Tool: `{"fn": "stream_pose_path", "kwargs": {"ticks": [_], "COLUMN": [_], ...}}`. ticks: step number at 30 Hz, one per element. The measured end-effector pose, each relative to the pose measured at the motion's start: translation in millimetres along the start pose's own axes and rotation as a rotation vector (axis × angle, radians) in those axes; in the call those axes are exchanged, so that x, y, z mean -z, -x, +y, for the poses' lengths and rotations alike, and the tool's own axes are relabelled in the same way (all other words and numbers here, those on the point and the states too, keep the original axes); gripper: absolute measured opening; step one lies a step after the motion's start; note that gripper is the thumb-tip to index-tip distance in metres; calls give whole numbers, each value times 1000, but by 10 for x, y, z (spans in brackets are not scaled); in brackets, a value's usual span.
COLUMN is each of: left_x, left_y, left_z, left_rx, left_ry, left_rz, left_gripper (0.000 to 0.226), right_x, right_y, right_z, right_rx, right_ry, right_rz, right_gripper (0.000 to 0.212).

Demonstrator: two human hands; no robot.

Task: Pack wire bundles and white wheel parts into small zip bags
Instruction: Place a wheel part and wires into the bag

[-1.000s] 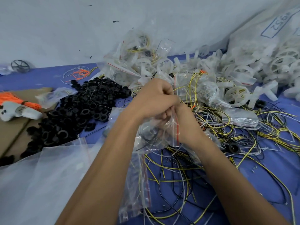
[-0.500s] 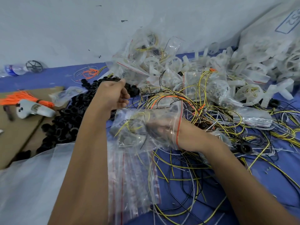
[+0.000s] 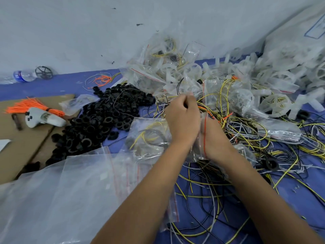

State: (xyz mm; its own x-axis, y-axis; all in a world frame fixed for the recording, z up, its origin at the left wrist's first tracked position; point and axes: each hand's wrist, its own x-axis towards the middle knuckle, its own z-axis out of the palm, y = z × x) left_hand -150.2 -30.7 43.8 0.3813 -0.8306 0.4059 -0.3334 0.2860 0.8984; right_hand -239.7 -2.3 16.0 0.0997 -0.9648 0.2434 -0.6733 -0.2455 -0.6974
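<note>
We hold a small clear zip bag with a red seal strip (image 3: 202, 138) at mid-surface, our left hand (image 3: 182, 118) pinching at its mouth, our right hand (image 3: 213, 138) grasping its side. Filled bags (image 3: 161, 67) are heaped behind; loose yellow and black wires (image 3: 255, 138) and white plastic wheel parts (image 3: 274, 104) remain, so much packing seems left.

Two bare forearms enter from the lower edge of the head view, both uncovered as far as the frame shows; no sleeve or cuff in view. Left hand (image 3: 182, 120) bare: no glove, ring or band visible. Right hand (image 3: 213, 138) likewise bare, wrist without watch or strap. Fingernails are too small to make out. No markings seen on either arm.
</note>
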Motion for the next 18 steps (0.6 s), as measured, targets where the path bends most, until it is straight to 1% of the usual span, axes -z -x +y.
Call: {"fn": "stream_pose_path", "kwargs": {"ticks": [2, 3, 5, 6, 7, 8, 9, 10, 12, 14, 15, 18], "left_x": [-40, -54, -76, -78, -76, -74, -67, -59, -54, -40, -23, 63], "left_y": [57, 67, 77, 80, 86, 93, 100, 100, 74, 30, 3, -71], "left_z": [-39, -76, -162, -216, -275, -330, -375, -406, -423, -418, -423, -490], "left_rx": [-44, -32, 32, 63, 80, 84, 83, 88, 121, 186, 224, 301], "left_ry": [-2, -3, -28, -60, -97, -136, -174, -204, -223, -175, -147, -118], "left_rz": [83, 90, 43, 7, -30, -65, -102, -134, -141, -62, -13, 79], "left_gripper": [55, 54, 54, 54, 53, 50, 46, 42, 41, 46, 47, 43], "right_x": [31, 41, 97, 116, 123, 125, 106, 74, 25, 7, -1, -17], "right_y": [-37, -63, -110, -130, -140, -141, -147, -146, -155, -157, -157, -143], "right_z": [4, -6, -33, -31, -5, 24, 56, 71, 101, 120, 134, 175], "right_rx": [-14, -27, -151, -226, -274, -278, -242, -184, -135, -120, -105, -131], "right_ry": [-183, -292, -647, -771, -826, -780, -670, -551, -418, -399, -410, -410], "right_rz": [52, 69, 87, 76, 38, -5, -38, -44, -27, -25, -52, -148], "right_gripper": [16, 21, 28, 30, 34, 40, 44, 38, 20, 18, 25, 72]}}
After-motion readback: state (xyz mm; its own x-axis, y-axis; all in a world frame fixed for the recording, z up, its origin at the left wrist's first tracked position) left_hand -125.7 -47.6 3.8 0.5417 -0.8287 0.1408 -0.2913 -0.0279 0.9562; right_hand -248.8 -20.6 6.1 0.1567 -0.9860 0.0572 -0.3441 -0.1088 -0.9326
